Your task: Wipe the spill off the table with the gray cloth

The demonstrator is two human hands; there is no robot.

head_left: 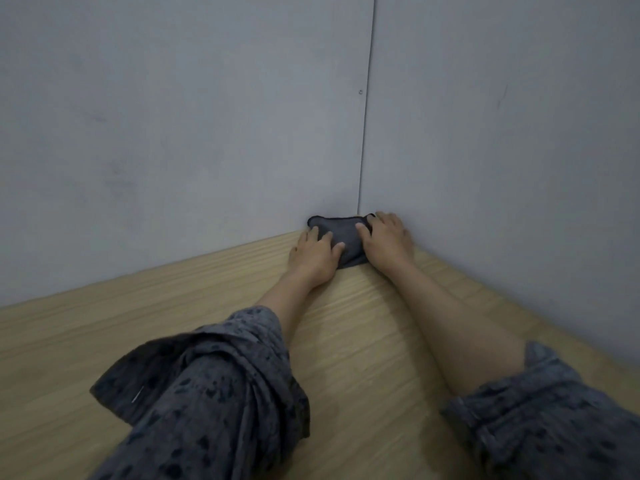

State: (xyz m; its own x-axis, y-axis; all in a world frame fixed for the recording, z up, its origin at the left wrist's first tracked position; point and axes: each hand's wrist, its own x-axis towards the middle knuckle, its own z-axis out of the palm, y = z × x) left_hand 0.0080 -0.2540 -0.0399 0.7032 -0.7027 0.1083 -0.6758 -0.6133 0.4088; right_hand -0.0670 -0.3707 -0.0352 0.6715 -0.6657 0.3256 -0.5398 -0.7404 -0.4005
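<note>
Your left hand [317,252] and right hand [386,239] press flat, fingers spread, on the gray cloth [343,237] in the surface's [363,341] far corner.

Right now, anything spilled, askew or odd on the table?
No spill is visible on the light wooden table. The dark gray cloth is bunched into the far corner against the gray walls, with the left hand and right hand pressing it flat.

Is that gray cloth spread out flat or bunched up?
Bunched up. The gray cloth sits crumpled in the table corner against the walls, its far edge riding up, with the left hand and right hand pressing on it.
</note>
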